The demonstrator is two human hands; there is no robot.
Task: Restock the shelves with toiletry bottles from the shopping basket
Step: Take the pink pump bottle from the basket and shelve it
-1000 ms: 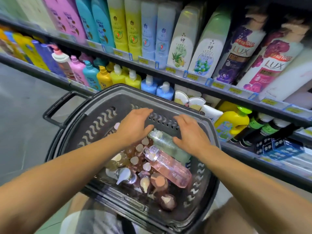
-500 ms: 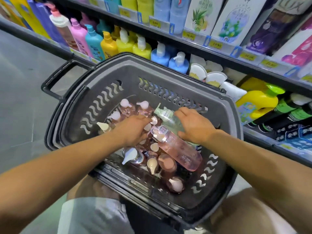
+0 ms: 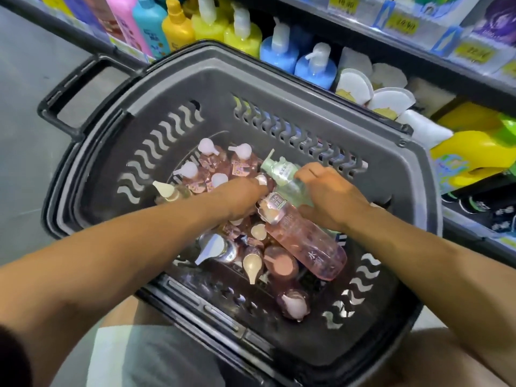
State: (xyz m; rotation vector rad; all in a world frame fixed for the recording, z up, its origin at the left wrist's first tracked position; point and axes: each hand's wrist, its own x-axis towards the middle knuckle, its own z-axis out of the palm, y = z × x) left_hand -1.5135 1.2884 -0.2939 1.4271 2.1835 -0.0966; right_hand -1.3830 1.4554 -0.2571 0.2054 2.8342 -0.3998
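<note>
Reaching down into the dark grey basket [image 3: 173, 71], both forearms angle inward from the lower corners. The right hand [image 3: 328, 199] lies knuckles up, its fingers [image 3: 312, 170] curled round a pale green bottle [image 3: 282, 174] just below the pump. The left hand [image 3: 240, 195] is buried among the pink bottles [image 3: 212, 169]; its fingers are hidden, so their state cannot be told. Between the two hands, touching the right thumb, a long pink bottle [image 3: 304, 241] lies on its side over the smaller ones, translucent, with a white collar tag. Its print is too blurred to read. Beyond the fingers, yellow price tags [image 3: 400, 23] on the shelf [image 3: 435, 76] show smeared digits.
</note>
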